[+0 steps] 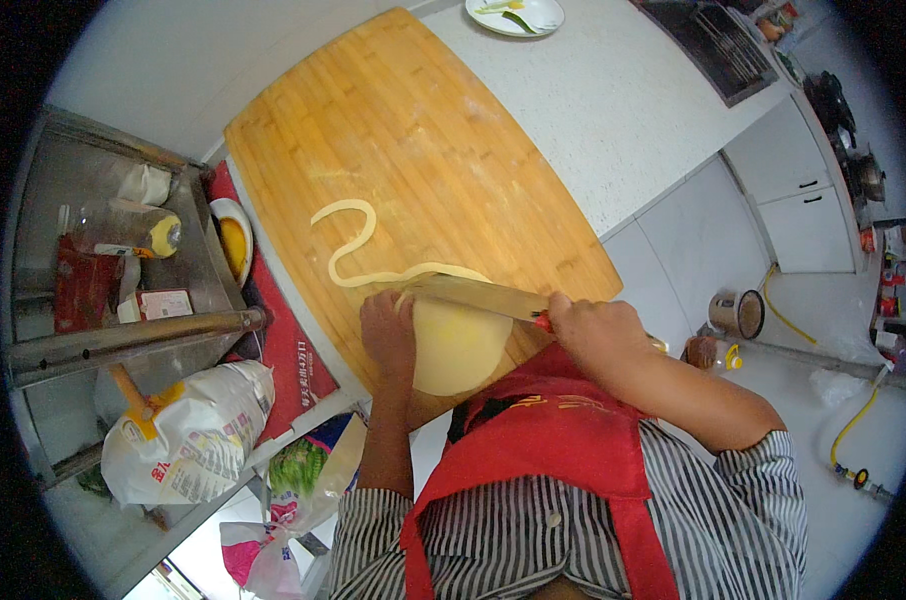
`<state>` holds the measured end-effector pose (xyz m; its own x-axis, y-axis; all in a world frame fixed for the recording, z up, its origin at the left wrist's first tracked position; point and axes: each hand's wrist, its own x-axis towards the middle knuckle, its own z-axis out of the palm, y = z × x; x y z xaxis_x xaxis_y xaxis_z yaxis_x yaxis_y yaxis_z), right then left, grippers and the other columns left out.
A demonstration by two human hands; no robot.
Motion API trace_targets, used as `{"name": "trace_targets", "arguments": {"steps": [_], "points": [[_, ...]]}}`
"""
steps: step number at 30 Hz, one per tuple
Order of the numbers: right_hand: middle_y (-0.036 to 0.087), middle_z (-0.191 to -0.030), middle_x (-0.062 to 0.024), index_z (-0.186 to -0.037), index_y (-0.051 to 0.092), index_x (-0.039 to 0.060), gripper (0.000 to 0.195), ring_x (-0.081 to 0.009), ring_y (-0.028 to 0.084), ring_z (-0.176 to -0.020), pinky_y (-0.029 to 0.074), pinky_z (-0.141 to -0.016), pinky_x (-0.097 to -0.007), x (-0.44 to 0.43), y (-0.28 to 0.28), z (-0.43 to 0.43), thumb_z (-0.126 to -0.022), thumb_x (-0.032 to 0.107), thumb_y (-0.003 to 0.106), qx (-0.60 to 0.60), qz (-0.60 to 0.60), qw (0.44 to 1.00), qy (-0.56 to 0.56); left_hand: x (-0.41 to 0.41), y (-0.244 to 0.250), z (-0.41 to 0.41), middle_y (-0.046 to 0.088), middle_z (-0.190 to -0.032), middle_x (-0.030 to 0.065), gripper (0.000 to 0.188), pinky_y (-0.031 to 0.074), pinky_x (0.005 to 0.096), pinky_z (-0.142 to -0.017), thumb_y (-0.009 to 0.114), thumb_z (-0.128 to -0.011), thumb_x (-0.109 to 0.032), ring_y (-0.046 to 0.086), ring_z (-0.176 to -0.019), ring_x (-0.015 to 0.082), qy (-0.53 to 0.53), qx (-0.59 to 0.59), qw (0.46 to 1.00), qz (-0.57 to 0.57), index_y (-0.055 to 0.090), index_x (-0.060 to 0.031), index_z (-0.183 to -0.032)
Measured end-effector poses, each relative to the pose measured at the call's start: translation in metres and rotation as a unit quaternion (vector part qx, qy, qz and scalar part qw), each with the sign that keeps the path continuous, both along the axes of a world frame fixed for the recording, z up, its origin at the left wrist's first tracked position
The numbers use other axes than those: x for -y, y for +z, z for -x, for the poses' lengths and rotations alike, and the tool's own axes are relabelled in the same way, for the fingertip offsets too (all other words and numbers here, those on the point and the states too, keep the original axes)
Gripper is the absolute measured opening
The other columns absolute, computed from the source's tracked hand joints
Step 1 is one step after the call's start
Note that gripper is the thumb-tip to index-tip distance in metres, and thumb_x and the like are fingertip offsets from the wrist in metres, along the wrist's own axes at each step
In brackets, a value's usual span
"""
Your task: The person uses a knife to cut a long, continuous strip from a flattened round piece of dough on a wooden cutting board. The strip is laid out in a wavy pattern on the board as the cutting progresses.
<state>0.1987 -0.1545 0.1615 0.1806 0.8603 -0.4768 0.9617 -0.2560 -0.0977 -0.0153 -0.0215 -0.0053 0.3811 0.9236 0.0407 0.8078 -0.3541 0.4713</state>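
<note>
A pale yellow sheet of dough (460,349) lies near the front edge of the wooden board (423,150). My right hand (595,326) grips the red handle of a kitchen knife (483,295), whose broad blade lies across the dough's far edge. At that edge, by the blade's tip, my left hand (388,330) rests with its fingers bent at the dough; whether they pinch it is hidden. Just beyond the blade, a long narrow strip of dough (370,238) runs left and curls in an S shape on the board.
A white plate (517,30) with green and yellow pieces stands on the counter beyond the board. Left of the board are a dish with something orange (233,244), a metal shelf (138,337) with a plastic bottle, and a white bag (190,442). A red apron hangs against the board's front edge.
</note>
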Motion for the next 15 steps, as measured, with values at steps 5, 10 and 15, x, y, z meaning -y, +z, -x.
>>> {"name": "trace_targets", "arguments": {"steps": [5, 10, 15], "points": [[0.066, -0.072, -0.0136, -0.087, 0.054, 0.0046, 0.011, -0.0264, 0.067, -0.064, 0.051, -0.049, -0.0364, -0.018, -0.005, 0.018, -0.083, 0.014, 0.051, 0.036, -0.032, 0.997, 0.061, 0.034, 0.026, 0.011, 0.055, -0.096, 0.0184, 0.027, 0.04, 0.0466, -0.084, 0.056, -0.084, -0.023, 0.05, -0.096, 0.0374, 0.046, -0.066, 0.996, 0.047, 0.056, 0.0002, -0.099], [0.066, -0.075, -0.0128, -0.089, 0.052, 0.0051, 0.011, -0.0255, 0.067, -0.066, 0.051, -0.05, -0.0365, -0.021, -0.01, 0.019, -0.082, 0.014, 0.051, 0.033, -0.023, 0.997, 0.071, 0.047, -0.007, -0.006, 0.053, -0.115, 0.0199, 0.039, 0.034, 0.0448, -0.099, 0.057, -0.084, -0.026, 0.047, -0.112, 0.0345, -0.242, -0.047, 0.968, -0.057, 0.055, 0.0016, -0.112], [0.065, -0.078, -0.0136, -0.092, 0.048, 0.0048, 0.014, -0.0267, 0.067, -0.068, 0.052, -0.053, -0.0386, -0.021, -0.007, -0.001, -0.083, 0.015, 0.052, 0.018, 0.012, 0.997, 0.079, 0.051, -0.018, -0.008, 0.05, -0.124, 0.0168, 0.047, 0.03, 0.0453, -0.104, 0.058, -0.084, -0.029, 0.044, -0.119, 0.0312, -0.232, -0.037, 0.969, -0.079, 0.051, 0.0011, -0.12]]}}
